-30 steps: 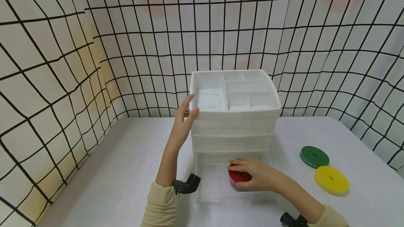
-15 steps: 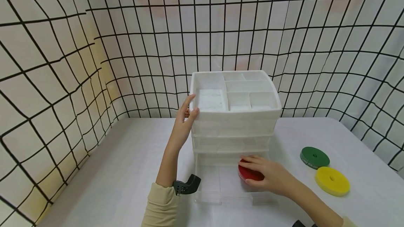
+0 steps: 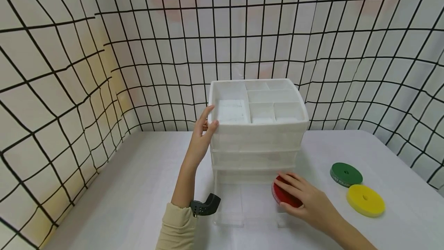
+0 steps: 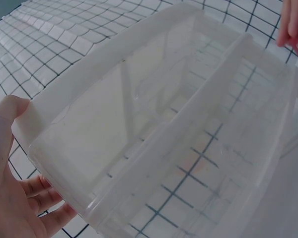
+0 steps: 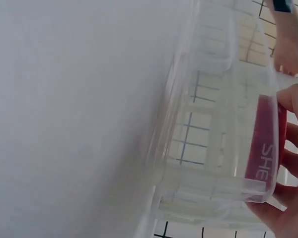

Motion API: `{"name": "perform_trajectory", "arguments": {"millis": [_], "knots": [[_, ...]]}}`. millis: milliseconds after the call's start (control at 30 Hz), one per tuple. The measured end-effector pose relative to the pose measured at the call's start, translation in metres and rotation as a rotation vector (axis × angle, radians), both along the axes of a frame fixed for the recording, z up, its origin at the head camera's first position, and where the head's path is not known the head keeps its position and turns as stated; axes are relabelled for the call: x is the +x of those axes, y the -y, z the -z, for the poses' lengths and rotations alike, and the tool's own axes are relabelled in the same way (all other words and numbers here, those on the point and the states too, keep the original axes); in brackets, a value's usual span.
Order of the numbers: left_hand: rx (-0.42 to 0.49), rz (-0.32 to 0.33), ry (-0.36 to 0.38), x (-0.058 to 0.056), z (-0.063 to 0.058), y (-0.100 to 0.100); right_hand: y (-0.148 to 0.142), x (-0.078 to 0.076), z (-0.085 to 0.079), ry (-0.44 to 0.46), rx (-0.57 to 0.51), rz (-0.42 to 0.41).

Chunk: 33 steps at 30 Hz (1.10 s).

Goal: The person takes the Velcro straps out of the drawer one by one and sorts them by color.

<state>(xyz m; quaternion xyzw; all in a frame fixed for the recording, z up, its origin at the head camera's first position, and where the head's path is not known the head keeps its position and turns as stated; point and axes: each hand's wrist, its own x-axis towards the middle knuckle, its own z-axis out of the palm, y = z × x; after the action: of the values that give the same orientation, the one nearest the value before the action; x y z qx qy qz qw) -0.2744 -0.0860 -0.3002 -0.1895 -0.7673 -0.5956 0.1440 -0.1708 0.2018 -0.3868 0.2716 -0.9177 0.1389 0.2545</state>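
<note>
A white desktop drawer organizer [image 3: 256,136] stands mid-table, its clear bottom drawer [image 3: 230,203] pulled out. My left hand [image 3: 202,133] holds the organizer's upper left edge, thumb at the front and fingers along the side. The left wrist view shows that thumb [image 4: 15,106] on the white frame. My right hand [image 3: 310,200] grips a red disc [image 3: 287,193] from above, at the right side of the bottom drawer. Through the clear drawer wall in the right wrist view, the red disc's rim [image 5: 263,148] shows white letters "SHE"; my fingers [image 5: 290,134] curl against its far side.
To the right on the white table [image 3: 138,188] lie a green disc [image 3: 346,174] and a yellow disc [image 3: 365,200], each with a centre hole. Divided compartments [image 3: 274,105] form the organizer's top. Black wire mesh [image 3: 166,68] surrounds the back and sides.
My right hand and the red disc have moved right across the bottom drawer, from near its middle to its right side. The left hand stays at the organizer's edge.
</note>
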Motion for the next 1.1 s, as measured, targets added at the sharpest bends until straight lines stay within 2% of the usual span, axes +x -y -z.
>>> {"name": "perform_trajectory", "arguments": {"millis": [100, 200, 433, 533, 567, 800, 1100], "knots": [[0.004, 0.003, 0.009, 0.001, -0.001, 0.000, -0.004, 0.003, 0.002, -0.086, -0.025, -0.023], [0.009, 0.011, 0.027, 0.004, -0.005, 0.000, -0.006, 0.005, 0.001, -0.133, -0.037, -0.029], [0.002, 0.016, 0.041, 0.026, -0.023, -0.004, -0.011, 0.014, -0.003, -0.130, -0.023, 0.031], [0.001, 0.013, 0.044, 0.027, -0.024, -0.004, -0.015, 0.017, -0.004, -0.116, -0.022, 0.057], [0.001, 0.015, 0.043, 0.027, -0.024, -0.004, -0.016, 0.018, -0.004, -0.114, -0.024, 0.063], [-0.005, 0.002, -0.009, -0.001, -0.001, 0.000, -0.033, 0.025, -0.001, -0.102, -0.041, 0.119], [0.000, -0.005, 0.016, 0.001, 0.000, -0.001, -0.064, 0.032, 0.003, -0.066, -0.051, 0.200]]}}
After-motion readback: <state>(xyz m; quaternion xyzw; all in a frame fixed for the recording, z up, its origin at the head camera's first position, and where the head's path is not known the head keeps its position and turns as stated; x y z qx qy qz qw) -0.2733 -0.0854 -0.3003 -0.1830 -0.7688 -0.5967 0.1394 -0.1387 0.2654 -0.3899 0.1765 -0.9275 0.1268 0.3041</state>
